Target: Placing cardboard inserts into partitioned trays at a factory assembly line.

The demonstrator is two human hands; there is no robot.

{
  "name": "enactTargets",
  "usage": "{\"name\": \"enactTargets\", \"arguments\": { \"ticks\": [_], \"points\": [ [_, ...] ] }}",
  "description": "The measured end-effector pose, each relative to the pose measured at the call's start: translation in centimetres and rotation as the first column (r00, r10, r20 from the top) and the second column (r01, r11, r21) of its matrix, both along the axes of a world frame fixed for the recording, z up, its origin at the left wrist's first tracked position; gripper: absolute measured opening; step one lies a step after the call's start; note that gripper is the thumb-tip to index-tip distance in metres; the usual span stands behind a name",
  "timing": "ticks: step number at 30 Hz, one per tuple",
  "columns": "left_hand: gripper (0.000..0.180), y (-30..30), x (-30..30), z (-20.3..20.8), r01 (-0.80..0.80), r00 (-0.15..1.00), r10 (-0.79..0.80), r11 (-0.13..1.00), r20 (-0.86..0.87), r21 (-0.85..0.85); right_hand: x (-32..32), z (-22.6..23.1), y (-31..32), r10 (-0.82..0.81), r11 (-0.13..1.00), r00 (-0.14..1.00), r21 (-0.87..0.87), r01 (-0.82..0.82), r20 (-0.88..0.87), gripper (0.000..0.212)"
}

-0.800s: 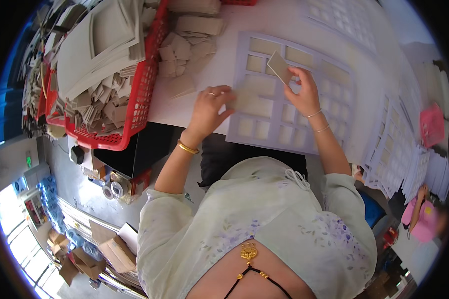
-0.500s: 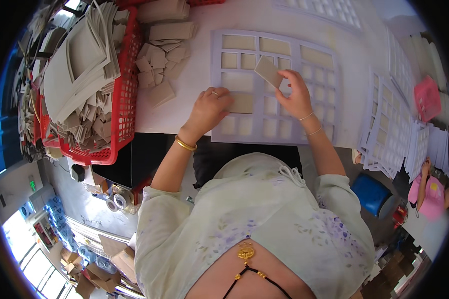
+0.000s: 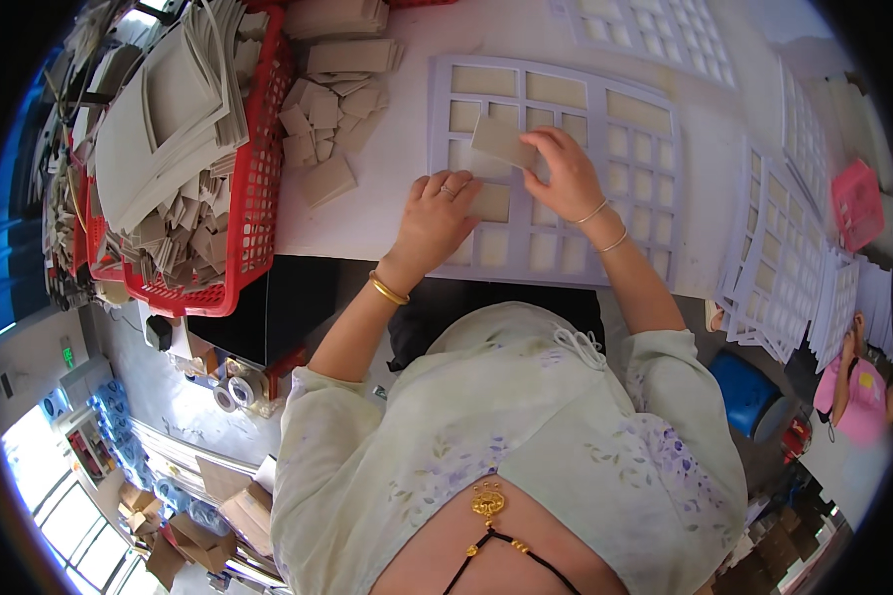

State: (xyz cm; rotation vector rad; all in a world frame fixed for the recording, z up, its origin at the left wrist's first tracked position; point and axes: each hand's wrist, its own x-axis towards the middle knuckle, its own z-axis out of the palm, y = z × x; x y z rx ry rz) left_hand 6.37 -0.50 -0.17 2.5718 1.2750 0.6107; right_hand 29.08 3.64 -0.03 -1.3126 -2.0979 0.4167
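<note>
Her right hand [image 3: 564, 178] pinches a grey cardboard piece [image 3: 503, 141] above the white grid frame [image 3: 655, 169] on the bench [image 3: 387, 208]; her left hand [image 3: 435, 220] presses flat, fingers spread, on the frame's near cells.

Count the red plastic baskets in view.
1: the red basket at the table's left end, heaped with grey card pieces. More red shows behind it at the far left, possibly a second.

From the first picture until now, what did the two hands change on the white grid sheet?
The right hand carried the tan card piece leftward over the grid sheet, keeping its grip. The left hand stayed pressed flat on the sheet. The red basket was untouched.
</note>
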Motion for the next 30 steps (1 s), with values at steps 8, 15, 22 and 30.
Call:
{"name": "enactTargets", "arguments": {
  "ticks": [8, 15, 22, 30],
  "points": [
    [0.037, -0.4, -0.2, -0.5, -0.023, 0.998, 0.026, 0.998, 0.052, -0.063, 0.4, -0.6, -0.2, 0.009, 1.000, 0.997, -0.023, -0.008, 0.079, 0.038],
    [0.018, -0.7, -1.6, -1.4, -0.248, 0.960, 0.253, 0.967, 0.124, -0.049, -0.2, -0.2, 0.0, 0.096, 0.992, 0.976, -0.096, -0.079, 0.195, 0.037],
    [0.016, -1.2, -2.0, -1.6, -0.134, 0.980, 0.143, 0.988, 0.139, -0.077, -1.8, -0.6, 1.3, 0.174, 0.985, 0.947, -0.046, -0.168, 0.270, 0.034],
    [0.031, 0.9, -1.1, -1.1, -0.152, 0.972, 0.165, 0.985, 0.166, -0.085, -1.9, -1.6, 1.3, 0.202, 0.979, 0.936, -0.048, -0.196, 0.289, 0.033]
  ]
}}
